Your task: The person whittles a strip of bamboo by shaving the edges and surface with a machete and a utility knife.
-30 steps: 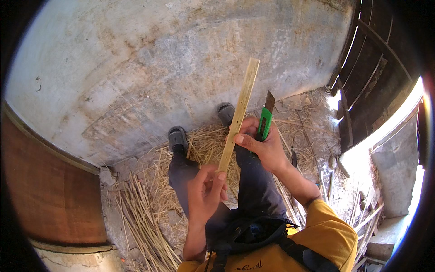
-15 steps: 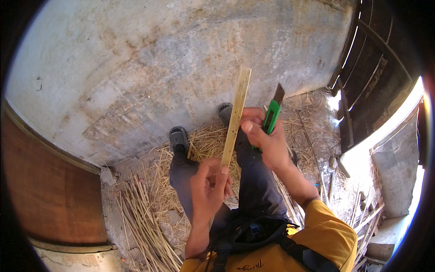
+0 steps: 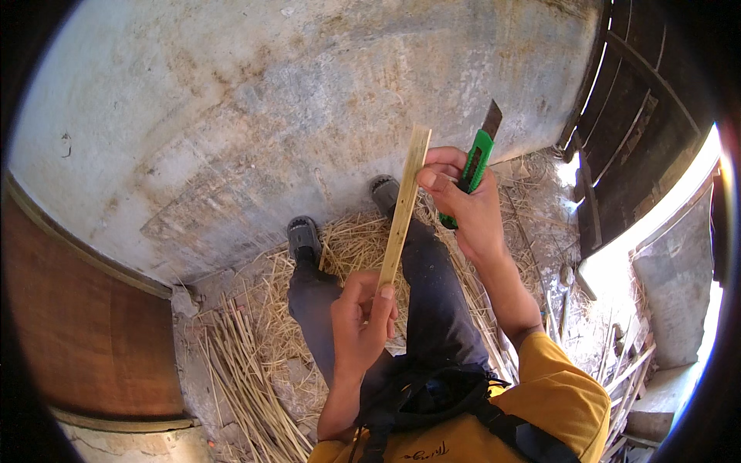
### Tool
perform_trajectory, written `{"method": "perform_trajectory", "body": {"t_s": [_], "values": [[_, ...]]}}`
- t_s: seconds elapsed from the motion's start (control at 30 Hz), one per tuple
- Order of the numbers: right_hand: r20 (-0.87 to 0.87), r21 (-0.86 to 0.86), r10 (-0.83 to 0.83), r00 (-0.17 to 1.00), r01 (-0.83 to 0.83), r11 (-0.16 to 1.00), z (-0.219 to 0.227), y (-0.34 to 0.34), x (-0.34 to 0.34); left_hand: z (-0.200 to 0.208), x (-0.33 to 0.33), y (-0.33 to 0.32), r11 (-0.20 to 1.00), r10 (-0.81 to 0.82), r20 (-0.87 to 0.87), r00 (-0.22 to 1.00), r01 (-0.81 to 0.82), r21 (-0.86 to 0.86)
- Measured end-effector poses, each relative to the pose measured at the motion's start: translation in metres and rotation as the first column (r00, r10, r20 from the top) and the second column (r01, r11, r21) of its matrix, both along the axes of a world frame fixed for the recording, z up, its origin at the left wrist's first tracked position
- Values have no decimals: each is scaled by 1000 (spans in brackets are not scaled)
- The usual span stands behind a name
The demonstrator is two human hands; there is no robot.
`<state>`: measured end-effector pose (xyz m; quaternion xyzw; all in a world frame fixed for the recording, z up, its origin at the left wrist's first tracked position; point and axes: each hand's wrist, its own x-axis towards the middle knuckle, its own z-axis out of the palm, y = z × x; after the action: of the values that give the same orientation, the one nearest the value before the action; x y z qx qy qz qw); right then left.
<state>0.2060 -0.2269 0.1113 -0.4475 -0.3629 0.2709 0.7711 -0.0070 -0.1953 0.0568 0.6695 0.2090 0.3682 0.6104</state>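
My left hand grips the lower end of a flat pale bamboo strip, which stands nearly upright and leans slightly right. My right hand holds a green utility knife with its dark blade extended upward, and its thumb and index finger rest against the upper part of the strip. The knife blade is beside the strip's top, apart from it. Below both hands are my legs in dark trousers and two grey shoes.
A grey concrete wall fills the upper view. Straw and thin bamboo slivers litter the ground around my feet. A brown wooden surface stands at left. A dark slatted door and stacked sticks lie at right.
The strip and both hands have risen slightly toward the camera. My right hand has slid up the strip, lifting the knife higher and more upright.
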Motion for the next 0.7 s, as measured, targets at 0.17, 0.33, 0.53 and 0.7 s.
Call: {"method": "perform_trajectory", "body": {"t_s": [0.17, 0.33, 0.53, 0.7], "values": [[-59, -7, 28, 998, -28, 1000, -1, 0, 2, 0, 4, -2, 1000, 15, 3, 1000, -15, -24], [-71, -10, 19, 997, -20, 1000, 1, -1, 0, -5, 6, 0, 999, 40, 83, 996, -40, 5], [-88, 19, 85, 992, -84, 996, -2, -1, 3, -5, 5, 1, 998, 42, 86, 995, -38, -40], [-43, 21, 14, 999, -13, 1000, -4, 1, 0, -3, 0, 1, 992, 20, 90, 996, -9, -125]]}}
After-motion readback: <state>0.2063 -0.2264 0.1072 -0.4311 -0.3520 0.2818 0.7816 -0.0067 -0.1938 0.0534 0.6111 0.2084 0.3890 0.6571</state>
